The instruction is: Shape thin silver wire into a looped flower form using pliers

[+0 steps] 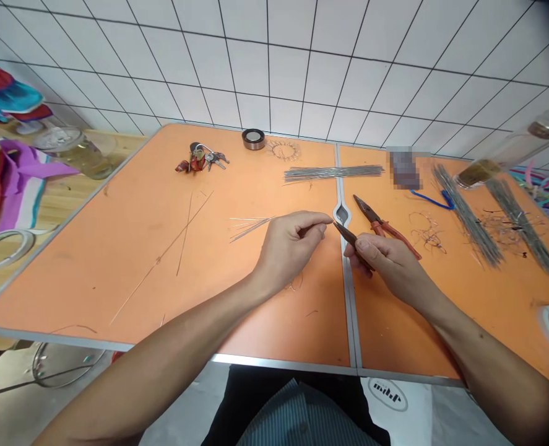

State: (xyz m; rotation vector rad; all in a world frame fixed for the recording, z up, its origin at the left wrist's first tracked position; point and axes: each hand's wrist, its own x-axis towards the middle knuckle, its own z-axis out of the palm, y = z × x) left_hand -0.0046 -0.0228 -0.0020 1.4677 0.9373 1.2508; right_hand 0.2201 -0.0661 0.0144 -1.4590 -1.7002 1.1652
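Pliers (343, 233) in the right hand (390, 263), their tip at the left forefinger, above the folding orange table (265, 334).
The right hand is closed around the pliers, which point up and to the left over the table's centre seam (350, 310). The left hand (290, 248) is curled, thumb bent inward and forefinger extended to the tool's tip; whether it grips a fine wire there, I cannot tell. Loose thin wires (250, 228) fan out just left of it. Red-handled long-nose pliers (377, 224) lie just beyond the right hand, and a bundle of straight wires (333, 173) lies across the seam farther back.
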